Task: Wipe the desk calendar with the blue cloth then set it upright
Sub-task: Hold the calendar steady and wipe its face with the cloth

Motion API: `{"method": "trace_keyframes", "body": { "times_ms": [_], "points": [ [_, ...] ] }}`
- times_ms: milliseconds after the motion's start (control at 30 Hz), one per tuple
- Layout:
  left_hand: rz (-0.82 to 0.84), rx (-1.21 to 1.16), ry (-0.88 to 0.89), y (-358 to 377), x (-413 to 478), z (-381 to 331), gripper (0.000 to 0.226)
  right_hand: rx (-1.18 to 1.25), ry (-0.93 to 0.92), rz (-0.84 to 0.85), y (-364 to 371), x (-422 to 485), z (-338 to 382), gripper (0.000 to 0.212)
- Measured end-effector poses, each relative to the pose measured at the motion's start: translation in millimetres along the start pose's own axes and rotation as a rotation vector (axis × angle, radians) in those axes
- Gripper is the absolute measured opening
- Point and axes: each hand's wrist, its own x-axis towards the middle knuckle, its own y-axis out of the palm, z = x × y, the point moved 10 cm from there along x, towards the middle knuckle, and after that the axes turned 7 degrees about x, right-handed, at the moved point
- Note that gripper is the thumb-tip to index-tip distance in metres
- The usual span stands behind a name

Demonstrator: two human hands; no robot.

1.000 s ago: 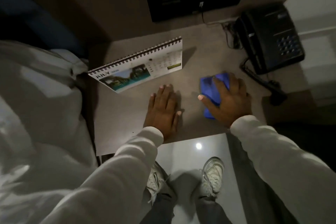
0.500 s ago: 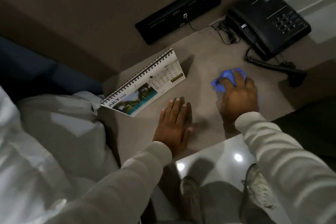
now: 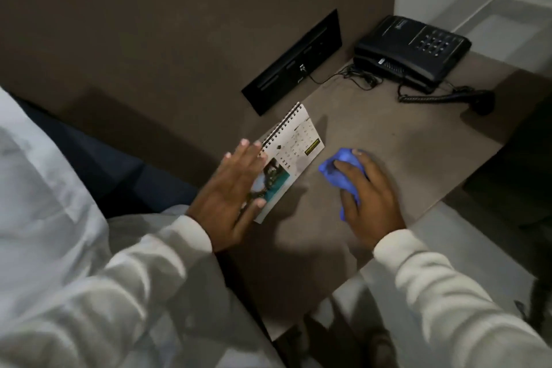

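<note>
A spiral-bound desk calendar (image 3: 294, 152) with a landscape photo and a date grid stands tent-like on the brown bedside table (image 3: 388, 140), near its left edge. My left hand (image 3: 230, 197) is open with fingers spread, in front of the calendar's left part and covering some of the photo; whether it touches the calendar is unclear. My right hand (image 3: 370, 203) lies on the table to the right of the calendar, pressing down on a crumpled blue cloth (image 3: 340, 170) that sticks out under the fingers.
A black telephone (image 3: 415, 48) with a coiled cord and its handset lying off the cradle sits at the table's back right. A black socket panel (image 3: 292, 66) is set in the brown wall behind. White bedding (image 3: 47, 188) lies to the left.
My left hand has lifted off the table and moved left and forward to the calendar. My right hand stays on the blue cloth. The camera view has shifted and rotated.
</note>
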Motion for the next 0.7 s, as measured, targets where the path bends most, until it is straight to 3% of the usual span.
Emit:
{"method": "trace_keyframes", "body": {
  "times_ms": [200, 367, 700],
  "points": [
    [0.149, 0.132, 0.067, 16, 11, 51, 0.087, 0.121, -0.052, 0.019, 42, -9, 29, 0.045],
    [0.151, 0.139, 0.202, 24, 32, 46, 0.098, 0.187, -0.082, -0.026, 57, -4, 42, 0.043],
    [0.139, 0.066, 0.304, 38, 37, 42, 0.102, 0.288, -0.036, -0.268, 60, 49, 46, 0.047]
  ]
}}
